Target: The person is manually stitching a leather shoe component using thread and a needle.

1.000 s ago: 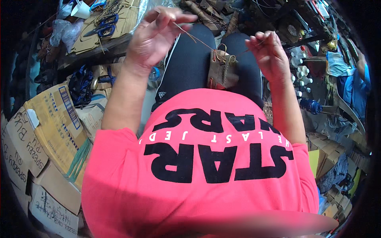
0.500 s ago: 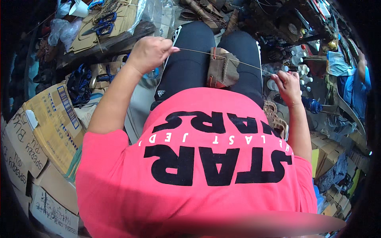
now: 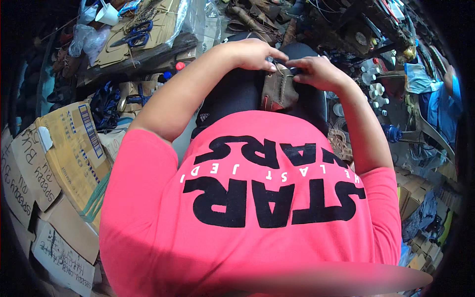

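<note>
Left hand at 12 o'clock, palm down, fingers bent toward the right; right hand between 1 and 2 o'clock, forefinger reaching toward the left one; fingertips meet or nearly meet, thumbs set apart from forefingers; cannot tell which fingers, if any, pinch the thin tan lace between them. The worked thing, a brown leather piece, lies at 1 o'clock over the gap between the thighs in dark trousers, its far edge under the fingertips. Leather looks matt and soft, folded boxlike, with a pale stitched seam along its length and a rounded right edge. Both forearms arch around the lap, leaving a pocket of room between them and the pink shirt, smooth knit. Edges round about: rough dark wooden bench edge at 11 o'clock, bearing flat tan card and blue-handled scissors; crinkled clear plastic bags at 10; straight-sided cardboard box at 9, printed and taped; small white bottles, round-topped, clustered at 2; ribbed blue bottle at 3, just beside the right forearm in this view
</note>
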A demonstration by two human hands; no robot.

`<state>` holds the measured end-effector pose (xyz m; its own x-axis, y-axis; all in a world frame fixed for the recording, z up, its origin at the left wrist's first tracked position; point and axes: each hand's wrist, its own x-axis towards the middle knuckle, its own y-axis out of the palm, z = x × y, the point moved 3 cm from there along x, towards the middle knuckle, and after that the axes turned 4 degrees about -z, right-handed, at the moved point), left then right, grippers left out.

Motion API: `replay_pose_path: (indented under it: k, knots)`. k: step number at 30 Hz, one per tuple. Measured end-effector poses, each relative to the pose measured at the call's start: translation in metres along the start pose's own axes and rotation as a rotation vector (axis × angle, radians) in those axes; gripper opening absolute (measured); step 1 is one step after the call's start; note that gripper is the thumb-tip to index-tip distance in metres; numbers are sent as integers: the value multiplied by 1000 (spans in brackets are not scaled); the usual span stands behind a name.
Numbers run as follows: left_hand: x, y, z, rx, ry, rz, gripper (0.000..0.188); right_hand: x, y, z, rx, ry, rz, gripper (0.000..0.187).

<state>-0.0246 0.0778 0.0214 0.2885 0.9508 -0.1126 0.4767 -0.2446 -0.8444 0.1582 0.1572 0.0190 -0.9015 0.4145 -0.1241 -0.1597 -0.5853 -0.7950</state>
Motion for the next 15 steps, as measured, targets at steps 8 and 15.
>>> replay_pose_path:
  k: [8,15]
  knots:
    - [-6,19,-16,-84,248,-13,28,-15,22,25,-118,-71,-42,26]
    - [-7,34,-4,-273,192,-219,26,-34,24,22,68,-39,-241,36]
